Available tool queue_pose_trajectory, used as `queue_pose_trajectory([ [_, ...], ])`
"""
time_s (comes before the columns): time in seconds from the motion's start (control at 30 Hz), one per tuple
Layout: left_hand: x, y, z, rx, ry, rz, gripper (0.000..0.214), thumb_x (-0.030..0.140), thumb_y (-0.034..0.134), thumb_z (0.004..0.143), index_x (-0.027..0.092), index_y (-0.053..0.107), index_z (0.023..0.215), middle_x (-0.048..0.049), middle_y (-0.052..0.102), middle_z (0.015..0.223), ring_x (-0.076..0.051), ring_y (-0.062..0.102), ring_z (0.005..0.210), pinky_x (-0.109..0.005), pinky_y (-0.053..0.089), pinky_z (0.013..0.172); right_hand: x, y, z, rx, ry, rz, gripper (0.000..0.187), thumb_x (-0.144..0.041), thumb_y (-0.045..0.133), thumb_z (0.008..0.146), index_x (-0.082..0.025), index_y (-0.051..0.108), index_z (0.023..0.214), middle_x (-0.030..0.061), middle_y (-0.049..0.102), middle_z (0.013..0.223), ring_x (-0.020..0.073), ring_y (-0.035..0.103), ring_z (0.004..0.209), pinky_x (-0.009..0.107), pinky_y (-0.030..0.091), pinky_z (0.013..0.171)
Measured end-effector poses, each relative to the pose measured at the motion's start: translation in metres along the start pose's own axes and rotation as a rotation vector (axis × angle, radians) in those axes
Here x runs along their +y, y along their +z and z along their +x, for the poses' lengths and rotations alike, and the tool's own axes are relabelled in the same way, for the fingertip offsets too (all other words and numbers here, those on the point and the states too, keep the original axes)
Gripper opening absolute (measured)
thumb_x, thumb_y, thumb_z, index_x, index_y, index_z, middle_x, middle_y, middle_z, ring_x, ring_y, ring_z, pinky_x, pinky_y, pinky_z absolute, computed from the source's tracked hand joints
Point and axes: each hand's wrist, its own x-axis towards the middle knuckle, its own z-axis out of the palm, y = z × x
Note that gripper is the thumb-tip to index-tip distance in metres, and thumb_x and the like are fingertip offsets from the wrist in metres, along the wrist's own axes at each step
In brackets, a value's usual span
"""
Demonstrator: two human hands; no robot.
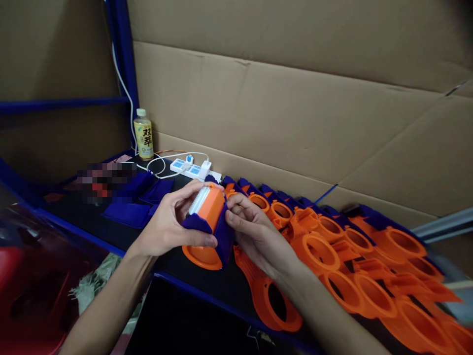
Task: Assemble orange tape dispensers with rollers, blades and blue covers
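Note:
Between my two hands is a tape dispenser with an orange body, dark blue side plates and a toothed pale edge at its upper left. My left hand wraps round its left side, thumb across the blue plate. Closed fingers of my right hand press on the blue plate at the right side. An orange ring on the dispenser shows below my left thumb. Just under my right hand, an orange dispenser part with a round opening lies on the dark bench.
Several orange and blue parts cover the bench's right side. Flat blue pieces lie at the left. A white power strip with cables and a yellow-labelled bottle stand by the cardboard wall. Something red is at lower left.

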Motion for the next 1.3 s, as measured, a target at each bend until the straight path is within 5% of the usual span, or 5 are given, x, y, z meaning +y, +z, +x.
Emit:
queue_pose_trajectory([
  [0.27,-0.009,0.004,0.007,0.309,-0.06,-0.049,0.043,0.025,0.09,0.065,0.021,0.076,0.106,-0.0047,0.075,0.098,-0.022,0.07,0.089,-0.031,0.056,0.083,0.01,0.001,0.016,0.124,-0.238,-0.505,0.018,-0.041,0.063,0.096,-0.026,0.065,0.106,0.0018,0.066,0.109,0.0164,0.062,0.102,0.033,0.05,0.095],
  [0.57,-0.027,-0.029,0.023,0.657,-0.066,0.044,0.037,0.041,0.089,0.068,0.015,0.074,0.089,-0.0046,0.073,0.085,-0.018,0.068,0.076,-0.029,0.053,0.075,0.027,0.029,0.006,-0.077,-0.509,-1.448,0.094,-0.043,0.075,0.085,-0.018,0.027,0.161,0.0183,0.041,0.153,0.0348,0.039,0.143,0.055,0.037,0.12],
  [0.73,-0.034,-0.036,0.024,0.568,-0.187,-0.018,0.045,0.045,0.09,0.067,0.013,0.073,0.094,-0.0051,0.073,0.086,-0.017,0.067,0.075,-0.028,0.054,0.072,0.027,0.025,0.036,-0.041,-0.468,-1.447,0.069,-0.036,0.058,0.096,-0.017,0.033,0.158,0.0152,0.053,0.142,0.0297,0.05,0.134,0.05,0.044,0.115],
  [1.0,-0.047,-0.04,0.029,0.645,-0.196,-0.054,0.047,0.048,0.089,0.067,0.013,0.071,0.092,-0.0057,0.071,0.087,-0.016,0.066,0.073,-0.029,0.052,0.071,0.035,0.031,0.044,-0.053,-0.384,-1.518,0.11,-0.037,0.08,0.077,-0.013,0.016,0.163,0.0202,0.04,0.154,0.0363,0.041,0.142,0.053,0.04,0.117],
  [1.3,-0.052,-0.061,0.029,0.894,-0.082,0.107,0.037,0.043,0.071,0.082,0.028,0.064,0.115,-0.0064,0.063,0.134,-0.026,0.054,0.132,-0.038,0.049,0.102,0.035,0.004,0.122,-0.045,-0.173,-1.557,0.088,-0.055,0.072,0.078,-0.011,0.043,0.148,0.0213,0.057,0.139,0.0344,0.057,0.126,0.046,0.048,0.103],
])
